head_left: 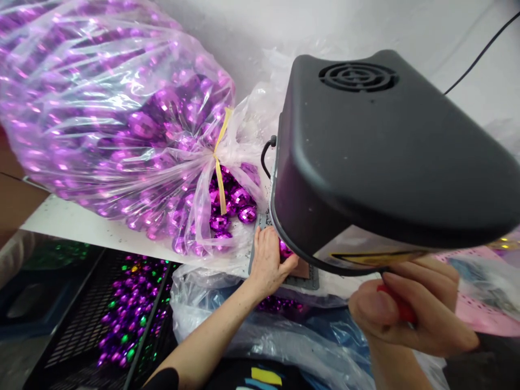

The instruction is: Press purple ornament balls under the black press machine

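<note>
My left hand (268,261) rests at a flat grey plate (312,280) on the white table, its fingers and thumb closed around a shiny purple faceted bauble (285,248). In front of me a large black machine housing (377,146) with a round vent covers part of that spot. Below its front edge, my right hand (410,311) is wrapped around a red handle (400,304); the handle's far end is hidden. Loose purple baubles (244,203) spill from the mouth of a clear plastic bag to the left of my left hand.
The bulging clear bag (122,119), tied with a yellow strip (221,157), fills the left. Below stands a black crate (77,330) of purple and green baubles. Clear plastic (260,341) lies over my lap; a pink sheet (475,303) is at right. A black cable (483,54) runs behind.
</note>
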Tool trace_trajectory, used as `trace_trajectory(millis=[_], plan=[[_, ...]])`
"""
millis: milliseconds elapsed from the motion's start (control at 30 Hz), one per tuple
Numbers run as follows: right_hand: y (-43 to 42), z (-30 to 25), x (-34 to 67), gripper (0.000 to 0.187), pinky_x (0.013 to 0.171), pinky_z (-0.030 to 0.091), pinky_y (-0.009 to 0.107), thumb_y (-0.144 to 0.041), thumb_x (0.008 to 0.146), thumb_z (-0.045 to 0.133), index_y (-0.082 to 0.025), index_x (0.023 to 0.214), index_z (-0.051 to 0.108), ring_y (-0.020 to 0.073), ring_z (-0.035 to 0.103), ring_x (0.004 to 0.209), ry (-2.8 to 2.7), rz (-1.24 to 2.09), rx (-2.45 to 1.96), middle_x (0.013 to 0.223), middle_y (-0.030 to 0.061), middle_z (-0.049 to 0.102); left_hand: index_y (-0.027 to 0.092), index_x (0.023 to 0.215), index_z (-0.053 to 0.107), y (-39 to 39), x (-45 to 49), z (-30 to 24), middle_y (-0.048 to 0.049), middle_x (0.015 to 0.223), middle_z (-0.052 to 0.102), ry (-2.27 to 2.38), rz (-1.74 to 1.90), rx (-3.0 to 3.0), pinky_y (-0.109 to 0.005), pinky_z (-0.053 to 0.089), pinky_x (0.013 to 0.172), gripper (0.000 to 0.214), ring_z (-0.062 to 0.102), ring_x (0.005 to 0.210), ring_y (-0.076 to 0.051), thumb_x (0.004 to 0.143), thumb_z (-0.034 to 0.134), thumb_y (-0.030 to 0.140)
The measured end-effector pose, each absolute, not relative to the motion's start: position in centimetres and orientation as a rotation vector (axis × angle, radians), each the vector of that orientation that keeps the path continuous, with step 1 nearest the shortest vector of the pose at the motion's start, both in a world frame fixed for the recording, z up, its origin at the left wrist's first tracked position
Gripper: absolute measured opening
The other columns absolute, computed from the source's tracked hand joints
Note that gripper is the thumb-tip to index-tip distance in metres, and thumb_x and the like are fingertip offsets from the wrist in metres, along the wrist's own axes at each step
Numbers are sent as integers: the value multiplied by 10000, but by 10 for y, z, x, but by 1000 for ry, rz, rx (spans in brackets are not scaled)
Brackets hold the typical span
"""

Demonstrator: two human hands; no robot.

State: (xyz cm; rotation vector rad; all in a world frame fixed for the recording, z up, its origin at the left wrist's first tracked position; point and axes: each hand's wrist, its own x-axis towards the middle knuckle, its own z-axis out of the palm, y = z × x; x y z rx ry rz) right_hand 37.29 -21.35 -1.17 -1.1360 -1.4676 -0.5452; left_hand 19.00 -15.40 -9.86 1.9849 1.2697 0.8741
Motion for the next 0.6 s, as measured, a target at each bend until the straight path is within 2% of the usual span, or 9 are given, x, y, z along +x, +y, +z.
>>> trace_trajectory(millis=[100,200,267,367,533,600], plan=[[-213,-11,369,180,751,520,436,-370,875,598,-192,902,596,230,649,860,-1555,-661,-1068,847,77,625,280,1191,617,-154,190,-100,-105,1176,663,1273,859,1960,-574,376,1159,372,574,1205,-355,842,720,358],[-212,-12,364,184,797,518,431,-340,902,562,-221,1039,588,225,645,913,-1533,-639,-1089,899,73,614,272,1214,620,-155,190,-101,-110,1205,659,1271,856,1942,-550,381,1166,402,567,1231,-356,834,728,347],[-211,-14,363,197,799,513,425,-344,900,570,-236,1063,588,217,639,907,-1517,-656,-1080,903,66,610,271,1223,620,-154,190,-101,-111,1221,660,1268,855,1940,-549,386,1167,407,559,1249,-357,838,724,350],[-208,-24,363,187,786,509,416,-324,871,603,-237,1035,586,209,627,898,-1495,-666,-1060,917,60,614,276,1214,619,-154,190,-97,-96,1216,664,1272,839,1956,-573,372,1177,392,560,1244,-350,843,714,360],[-207,-49,360,122,709,506,336,-111,763,600,-193,850,579,175,623,876,-1493,-549,-1127,857,41,608,256,1208,601,-156,191,-90,-97,1209,660,1278,853,1989,-580,328,1201,382,556,1245,-325,865,700,392],[-213,-47,360,126,700,508,328,-95,738,600,-193,815,578,171,628,864,-1509,-457,-1189,819,27,606,256,1211,596,-156,191,-89,-98,1209,661,1274,859,1993,-568,338,1196,377,554,1251,-316,877,690,403]])
